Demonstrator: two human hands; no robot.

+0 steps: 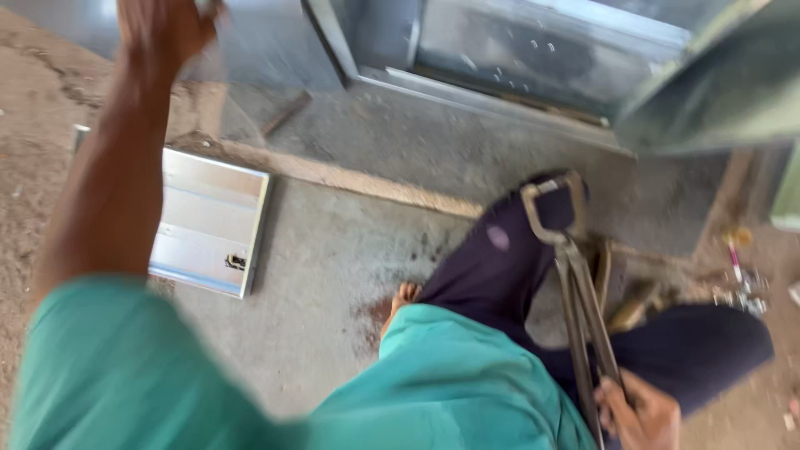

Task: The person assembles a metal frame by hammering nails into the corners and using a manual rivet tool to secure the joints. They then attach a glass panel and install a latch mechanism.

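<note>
Head view, long rusty metal pliers [583, 283], right hand [637, 412]

Floor [333, 283]: rough matt concrete, grey, stained dark near the foot; dusty earth at far left; flat panel [208, 218]: bright sheet metal, smooth, semi-glossy, folded edges; big duct [533, 58]: galvanised-looking sheet metal, dull sheen, spotted; long-handled clamp tool [575, 275]: bare metal, worn, brownish patina, matt, held by right hand [642, 412]; shirt [450, 383]: teal cloth, soft, matt; trousers [500, 258]: dark navy cloth, matt; left hand [167, 29] blurred, surface under it unclear.
</note>
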